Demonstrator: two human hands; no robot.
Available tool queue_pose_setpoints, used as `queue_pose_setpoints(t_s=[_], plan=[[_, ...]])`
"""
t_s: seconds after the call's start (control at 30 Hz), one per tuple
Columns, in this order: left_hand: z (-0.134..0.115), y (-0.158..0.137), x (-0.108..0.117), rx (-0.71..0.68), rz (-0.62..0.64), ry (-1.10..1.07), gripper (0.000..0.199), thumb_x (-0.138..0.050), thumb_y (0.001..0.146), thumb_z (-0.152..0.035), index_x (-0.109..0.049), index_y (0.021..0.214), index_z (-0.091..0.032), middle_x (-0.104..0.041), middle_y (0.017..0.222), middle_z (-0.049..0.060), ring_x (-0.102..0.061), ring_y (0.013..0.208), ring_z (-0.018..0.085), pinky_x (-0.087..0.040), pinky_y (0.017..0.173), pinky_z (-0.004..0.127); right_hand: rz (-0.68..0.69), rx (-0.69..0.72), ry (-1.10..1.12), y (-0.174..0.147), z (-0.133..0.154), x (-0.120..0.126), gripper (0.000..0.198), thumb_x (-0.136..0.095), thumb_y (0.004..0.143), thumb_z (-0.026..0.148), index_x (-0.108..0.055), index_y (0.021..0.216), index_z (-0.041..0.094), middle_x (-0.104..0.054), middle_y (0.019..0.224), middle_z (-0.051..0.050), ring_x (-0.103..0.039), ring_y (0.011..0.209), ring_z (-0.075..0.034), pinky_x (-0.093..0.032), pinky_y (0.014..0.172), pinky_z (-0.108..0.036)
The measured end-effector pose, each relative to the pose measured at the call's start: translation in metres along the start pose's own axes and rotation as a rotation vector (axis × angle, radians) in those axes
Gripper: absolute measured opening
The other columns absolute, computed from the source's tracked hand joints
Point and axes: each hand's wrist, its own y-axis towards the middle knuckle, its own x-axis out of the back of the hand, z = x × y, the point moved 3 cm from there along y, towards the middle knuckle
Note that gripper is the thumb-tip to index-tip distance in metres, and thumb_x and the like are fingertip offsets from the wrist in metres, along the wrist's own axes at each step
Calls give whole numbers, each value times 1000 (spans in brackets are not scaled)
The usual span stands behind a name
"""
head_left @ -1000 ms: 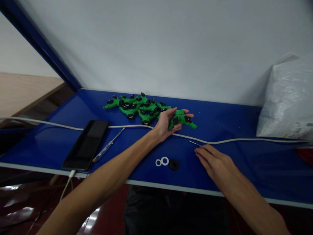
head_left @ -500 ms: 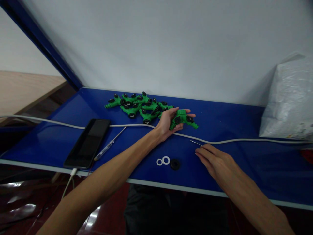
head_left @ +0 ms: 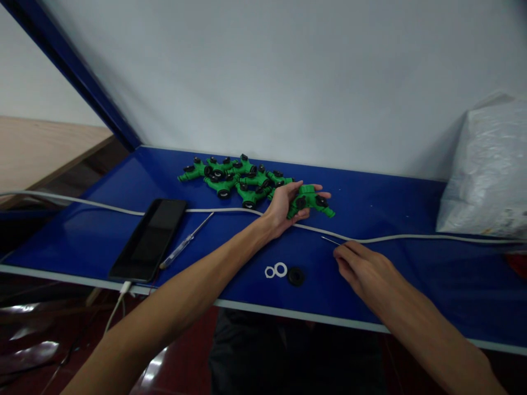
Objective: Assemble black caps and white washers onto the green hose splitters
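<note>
In my left hand point(head_left: 284, 204) rests a green Y-shaped hose splitter point(head_left: 308, 201) with black valve levers, gripped between thumb and fingers just above the blue table. My right hand point(head_left: 360, 266) is closed around a small tool; only its thin metal shaft point(head_left: 330, 240) sticks out to the left, and the handle is hidden in the fingers. Left of that hand lie a black ring point(head_left: 295, 276), a white washer point(head_left: 280, 269) and a smaller white hexagonal nut point(head_left: 269, 272). Several more green hose splitters point(head_left: 222, 185) lie bunched behind my left hand.
A black phone point(head_left: 150, 238) lies at the left, with a white charging plug point(head_left: 125, 287) at its near end. Beside it is a clear-handled screwdriver point(head_left: 187, 241). A white cable point(head_left: 395, 237) crosses the table point(head_left: 370, 200). A plastic-wrapped package point(head_left: 486, 170) stands at the right.
The fingertips of my right hand have drawn in slightly closer around the small tool. My left hand stays on the hose splitter. The whole view has shifted a little.
</note>
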Motion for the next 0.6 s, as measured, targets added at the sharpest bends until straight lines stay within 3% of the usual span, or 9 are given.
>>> queue_pose_setpoints(t_s=[0.1,0.23,0.37,0.47,0.6], plan=[[0,0,-1,3,-4,4,38,-36,100,-29,-68,99,-9,-78,92,16,-36,39,7,-28,42,23,-37,24,16,9,-1,4,20,-54,94,19,-73,96,24,-77,92,-7,-74,80,-22,-62,69,-34],[0,0,-2,12,5,4,38,-35,101,-29,-68,98,-9,-78,91,15,-36,39,7,-30,42,22,-126,50,87,31,20,25,16,-57,93,15,-72,95,22,-75,87,-3,-71,65,-15,-59,63,-28],[0,-2,-5,22,-13,7,38,-35,102,-29,-67,96,-10,-77,88,13,-38,39,6,-32,42,21,-337,-52,287,58,47,48,11,-67,90,14,-71,92,24,-76,89,1,-74,73,-14,-59,72,-25],[1,-4,-7,50,-53,-6,36,-36,101,-29,-66,93,-11,-73,79,10,-40,40,7,-32,41,19,-454,-153,429,76,56,49,13,-71,88,12,-73,92,24,-77,89,2,-74,78,-14,-60,77,-27],[5,-5,-10,122,-94,-29,36,-37,101,-30,-65,87,-13,-56,58,2,-40,39,9,-29,38,17,-556,-157,371,94,59,42,12,-70,90,13,-76,94,23,-79,94,-2,-72,77,-16,-60,75,-30]])
